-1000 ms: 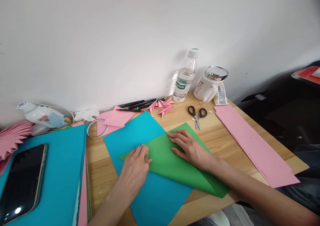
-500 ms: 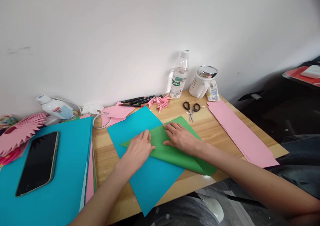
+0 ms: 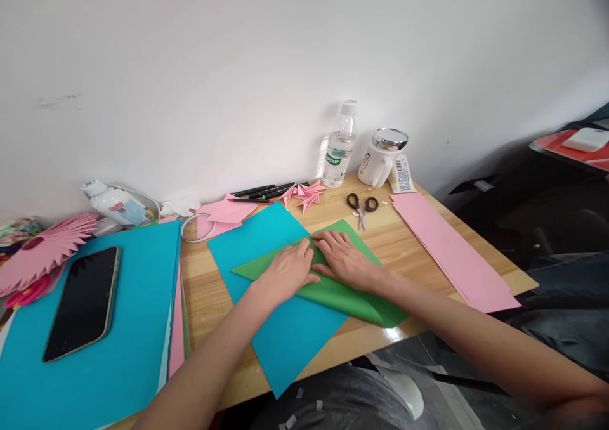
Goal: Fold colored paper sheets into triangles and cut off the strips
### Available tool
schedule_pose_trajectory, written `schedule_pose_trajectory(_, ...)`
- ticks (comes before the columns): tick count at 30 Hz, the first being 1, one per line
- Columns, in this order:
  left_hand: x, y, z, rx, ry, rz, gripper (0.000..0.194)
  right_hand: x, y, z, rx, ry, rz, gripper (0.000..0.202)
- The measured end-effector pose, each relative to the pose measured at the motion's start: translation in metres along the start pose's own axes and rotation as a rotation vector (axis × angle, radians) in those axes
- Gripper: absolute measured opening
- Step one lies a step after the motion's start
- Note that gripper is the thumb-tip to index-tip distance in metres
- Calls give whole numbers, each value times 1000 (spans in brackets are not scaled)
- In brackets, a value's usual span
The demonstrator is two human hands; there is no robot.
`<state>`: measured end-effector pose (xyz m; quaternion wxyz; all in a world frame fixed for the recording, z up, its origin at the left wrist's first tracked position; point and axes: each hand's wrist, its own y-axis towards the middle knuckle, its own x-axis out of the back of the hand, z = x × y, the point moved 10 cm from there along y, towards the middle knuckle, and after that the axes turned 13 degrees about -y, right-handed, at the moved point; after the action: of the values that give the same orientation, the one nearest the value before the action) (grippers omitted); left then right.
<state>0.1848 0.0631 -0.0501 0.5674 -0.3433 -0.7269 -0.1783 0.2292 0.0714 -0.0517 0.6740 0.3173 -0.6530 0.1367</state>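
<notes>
A sheet of green paper (image 3: 328, 297) lies folded over at a slant, with a pointed corner to the left and its near fold still rounded. Beneath its left part is a blue sheet (image 3: 295, 347), set diagonally on the table. My left hand (image 3: 292, 266) rests palm down on the green paper, fingers stretched forward and thumb apart. Close beside it, my right hand (image 3: 345, 259) has bent fingers holding the folded layer near its far edge, thumb lower down. The fingertips of both hands nearly meet; what lies under the palms is hidden.
Black scissors (image 3: 362, 209), a water bottle (image 3: 339, 151) and a white mug (image 3: 378, 160) stand or lie beyond my hands. Pink strips (image 3: 451, 252) lie right. At left, a phone (image 3: 85, 303) rests on blue sheets (image 3: 137, 316). Pens (image 3: 266, 192) and pink folded stars (image 3: 304, 195) line the wall.
My left hand has slid right along the green paper until it is beside my right hand. The right hand stays at nearly the same spot. The view has shifted slightly.
</notes>
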Motion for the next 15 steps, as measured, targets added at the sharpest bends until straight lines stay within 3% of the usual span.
schedule_pose_trajectory(3, 2, -1, 2, -11, -39, -15, 37, 9, -3, 3, -32, 50, -7, 22)
schedule_pose_trajectory(6, 4, -1, 1, -14, -64, -12, 36, 15, -7, 0, -130, 239, 49, 6)
schedule_pose_trajectory(12, -2, 3, -2, 28, -27, 59, 46, -15, -30, 8, -313, 858, 550, 10)
schedule_pose_trajectory(15, -1, 4, -4, 40, -22, 62, 43, -17, -42, 9, -323, 923, 621, 7)
